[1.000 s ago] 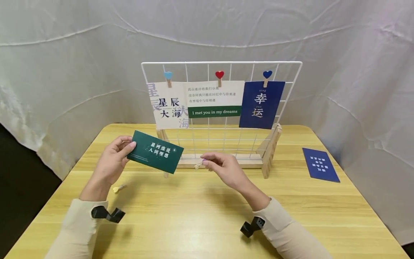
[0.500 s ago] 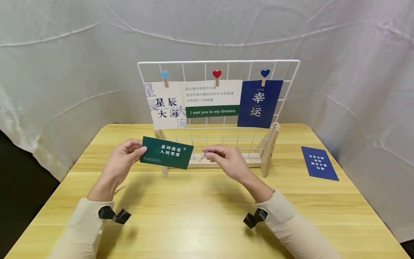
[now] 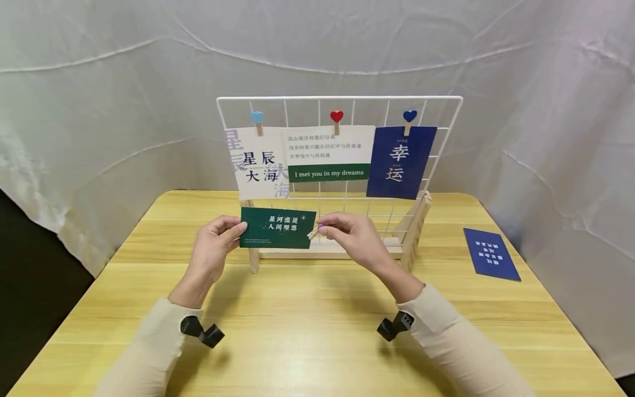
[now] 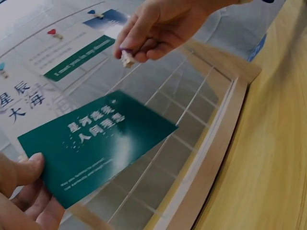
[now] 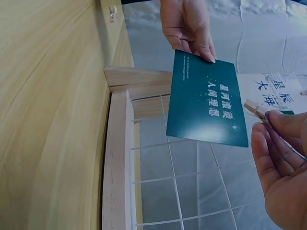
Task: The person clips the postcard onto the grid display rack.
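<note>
My left hand [image 3: 213, 248] pinches the left edge of a green postcard [image 3: 278, 229] between thumb and fingers. The postcard hovers before the lower part of a white wire grid rack [image 3: 342, 98]. Just past its right edge, my right hand [image 3: 359, 240] grips a small wooden clothespin [image 5: 256, 109] with a purple end. In the right wrist view the clothespin tip is apart from the card. Above hang a white postcard [image 3: 255, 179], a white-and-green postcard [image 3: 329, 172] and a dark blue postcard [image 3: 402, 162], each under a heart clothespin.
The rack stands on a wooden base [image 3: 327, 252] on the wood-grain table [image 3: 297, 342]. A blue card [image 3: 491, 253] lies at the right. Another clothespin [image 5: 112, 14] lies on the table beyond the left hand in the right wrist view. A pale curtain [image 3: 317, 44] hangs behind.
My left hand has carried the green postcard rightward, and the card has turned from slanted to nearly level. The right hand has risen slightly with its clothespin. The gap between them has narrowed.
</note>
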